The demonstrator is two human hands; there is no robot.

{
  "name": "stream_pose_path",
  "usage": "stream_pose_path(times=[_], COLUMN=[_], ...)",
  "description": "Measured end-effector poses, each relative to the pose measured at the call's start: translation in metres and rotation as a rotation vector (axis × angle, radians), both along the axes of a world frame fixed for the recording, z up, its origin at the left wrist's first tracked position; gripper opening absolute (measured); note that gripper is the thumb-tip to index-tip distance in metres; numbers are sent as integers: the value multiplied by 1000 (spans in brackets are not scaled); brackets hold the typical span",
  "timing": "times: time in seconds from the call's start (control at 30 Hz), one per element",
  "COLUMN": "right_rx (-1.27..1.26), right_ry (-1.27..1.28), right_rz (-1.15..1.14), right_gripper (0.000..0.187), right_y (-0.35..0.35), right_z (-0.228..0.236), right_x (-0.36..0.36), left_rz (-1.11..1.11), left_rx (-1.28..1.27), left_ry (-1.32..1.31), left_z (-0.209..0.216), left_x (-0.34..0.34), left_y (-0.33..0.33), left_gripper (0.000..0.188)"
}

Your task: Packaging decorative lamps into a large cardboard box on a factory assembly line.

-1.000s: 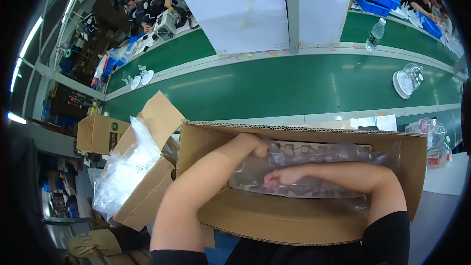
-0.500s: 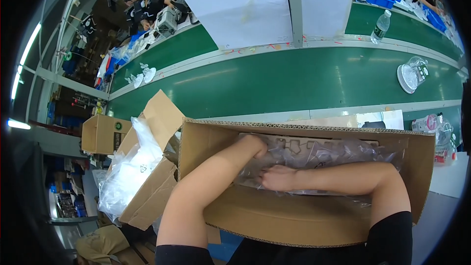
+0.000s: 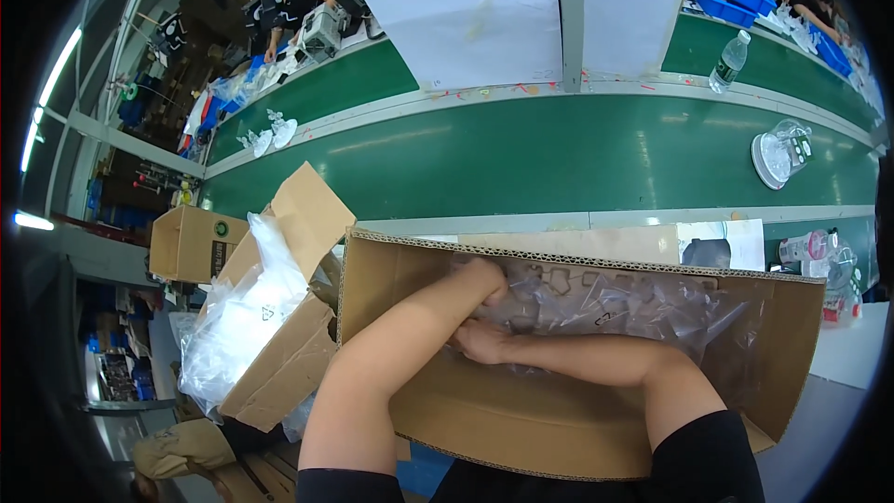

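Note:
A large open cardboard box (image 3: 559, 428) stands right in front of me, lined with a crumpled clear plastic bag (image 3: 633, 303) that has small pieces inside. Both my forearms reach down into it. My left hand (image 3: 486, 281) is at the box's left inner end, fingers closed on a fold of the plastic. My right hand (image 3: 477, 340) lies just below it, its forearm crossing the box from the right, and its fingers curl into the same plastic. Part of its fingers is hidden by my left forearm.
A smaller open cardboard box (image 3: 279, 382) with a plastic liner (image 3: 237, 317) sits at my left, and a closed carton (image 3: 191, 242) lies beyond it. A green conveyor belt (image 3: 559, 158) runs behind, carrying a white round item (image 3: 778, 156) and a water bottle (image 3: 729, 61). Other people work far off.
My right hand has slid left along the plastic until it lies just under my left hand. The left hand stays at the box's left end.

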State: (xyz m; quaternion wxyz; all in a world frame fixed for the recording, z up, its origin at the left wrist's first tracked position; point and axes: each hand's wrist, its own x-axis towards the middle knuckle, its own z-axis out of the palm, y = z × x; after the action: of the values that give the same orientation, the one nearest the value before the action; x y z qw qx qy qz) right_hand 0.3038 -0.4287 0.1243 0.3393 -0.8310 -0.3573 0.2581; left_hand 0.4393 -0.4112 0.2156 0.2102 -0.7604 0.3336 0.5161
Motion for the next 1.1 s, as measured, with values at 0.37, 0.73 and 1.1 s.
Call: stream_pose_path(times=[0.37, 0.73, 1.1], right_rx=[293, -152, -129], right_ry=[336, -459, -253], right_rz=[23, -3, -174], right_gripper=[34, 27, 46], right_y=[-35, -113, -83], right_z=[17, 7, 2], right_x=[12, 62, 76], left_rz=[-73, -95, -404], left_rx=[-178, -170, 171], left_ry=[-176, -147, -104], left_z=[0, -54, -18], left_x=[-22, -31, -98], left_y=[33, 65, -17], left_gripper=[77, 100, 53])
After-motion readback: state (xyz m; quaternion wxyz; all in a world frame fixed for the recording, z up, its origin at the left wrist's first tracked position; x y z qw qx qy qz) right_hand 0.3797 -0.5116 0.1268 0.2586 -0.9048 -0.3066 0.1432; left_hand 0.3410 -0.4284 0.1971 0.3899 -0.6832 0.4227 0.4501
